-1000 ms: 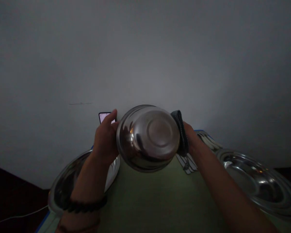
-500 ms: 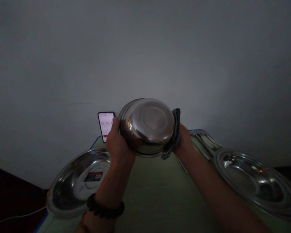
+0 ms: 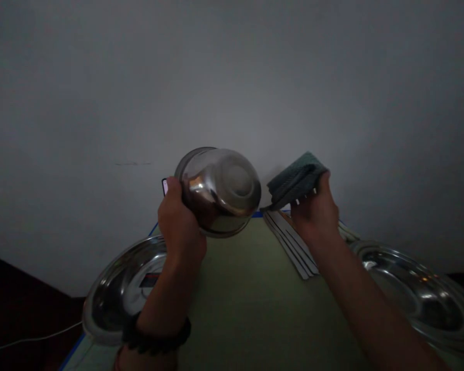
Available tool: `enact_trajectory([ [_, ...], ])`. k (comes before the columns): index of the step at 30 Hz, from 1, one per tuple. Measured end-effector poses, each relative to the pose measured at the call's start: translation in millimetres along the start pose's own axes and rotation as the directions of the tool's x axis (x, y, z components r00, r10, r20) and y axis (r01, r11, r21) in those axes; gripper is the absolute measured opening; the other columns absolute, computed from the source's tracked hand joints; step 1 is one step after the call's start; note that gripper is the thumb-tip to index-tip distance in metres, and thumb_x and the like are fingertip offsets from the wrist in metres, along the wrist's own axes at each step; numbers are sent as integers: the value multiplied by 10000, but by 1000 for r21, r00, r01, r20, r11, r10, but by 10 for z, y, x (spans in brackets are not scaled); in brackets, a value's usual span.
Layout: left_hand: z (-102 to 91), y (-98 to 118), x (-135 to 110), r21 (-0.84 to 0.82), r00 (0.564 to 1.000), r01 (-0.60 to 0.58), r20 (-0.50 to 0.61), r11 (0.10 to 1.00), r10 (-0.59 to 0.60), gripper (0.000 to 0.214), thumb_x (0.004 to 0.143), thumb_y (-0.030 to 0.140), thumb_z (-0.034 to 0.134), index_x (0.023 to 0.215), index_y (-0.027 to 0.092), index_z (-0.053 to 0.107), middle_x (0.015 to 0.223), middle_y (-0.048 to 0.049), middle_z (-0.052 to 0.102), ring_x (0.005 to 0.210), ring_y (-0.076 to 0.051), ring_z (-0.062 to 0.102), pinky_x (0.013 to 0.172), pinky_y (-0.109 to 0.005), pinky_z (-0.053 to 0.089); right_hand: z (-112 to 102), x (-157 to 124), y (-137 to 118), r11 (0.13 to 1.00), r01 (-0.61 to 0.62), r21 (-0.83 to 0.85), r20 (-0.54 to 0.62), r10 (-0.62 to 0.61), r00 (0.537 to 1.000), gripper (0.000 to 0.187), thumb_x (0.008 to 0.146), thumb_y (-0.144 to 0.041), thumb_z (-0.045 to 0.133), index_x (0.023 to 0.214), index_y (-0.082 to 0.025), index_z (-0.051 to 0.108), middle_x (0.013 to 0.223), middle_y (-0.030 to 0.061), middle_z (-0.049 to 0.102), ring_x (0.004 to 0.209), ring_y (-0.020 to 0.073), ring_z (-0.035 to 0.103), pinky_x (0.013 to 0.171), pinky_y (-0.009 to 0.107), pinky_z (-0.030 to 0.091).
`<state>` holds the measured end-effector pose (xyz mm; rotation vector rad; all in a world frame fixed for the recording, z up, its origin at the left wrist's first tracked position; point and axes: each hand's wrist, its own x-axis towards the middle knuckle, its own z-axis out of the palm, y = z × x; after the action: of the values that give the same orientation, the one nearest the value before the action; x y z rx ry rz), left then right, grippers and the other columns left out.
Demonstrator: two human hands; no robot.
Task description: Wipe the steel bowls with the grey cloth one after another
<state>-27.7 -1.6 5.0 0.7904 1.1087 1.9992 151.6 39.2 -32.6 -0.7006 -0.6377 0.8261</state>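
A shiny metal bowl (image 3: 220, 190) is held up above the table, tipped on its side with its round base facing right and toward me. My left hand (image 3: 180, 219) grips its rim from the left, thumb on top. To the right of the bowl and apart from it, my right hand (image 3: 317, 211) is closed on a folded grey-green cloth (image 3: 297, 180). The fingers of that hand are partly hidden by the cloth.
A large metal basin (image 3: 100, 309) with a dark label inside stands at left, another basin (image 3: 421, 293) at right. Several flat pale strips (image 3: 292, 245) lie on the green table (image 3: 251, 309). Behind the bowl, a phone (image 3: 164, 186) is mostly hidden. A grey wall (image 3: 232, 77) rises beyond.
My right hand has drawn the cloth off the bowl's side and moved right and up. The bowl has shifted left and turned in my left hand, now covering most of the phone.
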Motion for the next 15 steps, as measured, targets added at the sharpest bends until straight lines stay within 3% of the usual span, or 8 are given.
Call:
enact_trajectory([
  [2,-5,12,-34,62,996,-88,-5,994,89,363,865,455,491,587,223,459,524,62,425,449,-84,414,448,-205,401,41,-127,-103,959,238,-153,197,-206,958,510,867,-629,348,1158,-286,588,1254,33,603,1220,201,528,936,370,488],
  [3,3,12,-70,95,993,-113,-12,989,114,359,861,447,505,582,224,464,514,59,420,440,-88,397,424,-211,380,72,-231,-118,893,370,-256,373,-262,890,512,900,-590,305,1242,-292,543,1312,29,567,1284,198,469,988,383,448],
  [5,28,10,-166,200,993,-115,39,973,110,369,880,443,478,581,227,470,502,48,422,445,-99,395,409,-220,366,140,-469,-66,843,453,-288,503,-269,821,481,906,-525,380,1293,-275,519,1390,32,511,1348,200,391,1100,401,326],
  [7,45,8,-258,289,986,-157,98,944,135,397,900,445,440,571,226,474,495,33,431,461,-112,412,416,-232,361,189,-666,54,633,690,-351,704,-308,640,676,884,-478,462,1460,-180,274,1567,101,201,1447,238,152,1169,470,148],
  [8,46,9,-292,316,979,-189,128,930,156,414,905,446,428,559,224,474,494,26,439,471,-119,423,424,-239,359,200,-728,113,554,755,-351,739,-331,586,777,867,-472,495,1493,-165,152,1584,118,101,1456,250,90,1168,489,144],
  [10,36,14,-330,349,966,-240,179,906,187,446,904,448,422,524,220,464,488,20,447,472,-126,423,432,-255,341,195,-773,175,457,819,-347,778,-347,524,807,876,-445,489,1505,-195,49,1591,110,39,1459,257,51,1162,513,152],
  [12,22,29,-342,383,962,-249,206,890,180,470,900,448,426,489,219,437,469,24,430,452,-124,389,427,-266,310,175,-748,140,392,856,-337,789,-378,484,756,888,-422,467,1503,-241,66,1594,86,42,1458,270,54,1155,535,155],
  [15,24,64,-358,422,943,-295,275,857,189,472,902,420,425,477,216,422,469,29,438,452,-122,375,436,-266,294,159,-687,-29,300,900,-316,810,-409,420,643,889,-397,459,1474,-281,218,1587,48,125,1456,282,70,1151,550,145],
])
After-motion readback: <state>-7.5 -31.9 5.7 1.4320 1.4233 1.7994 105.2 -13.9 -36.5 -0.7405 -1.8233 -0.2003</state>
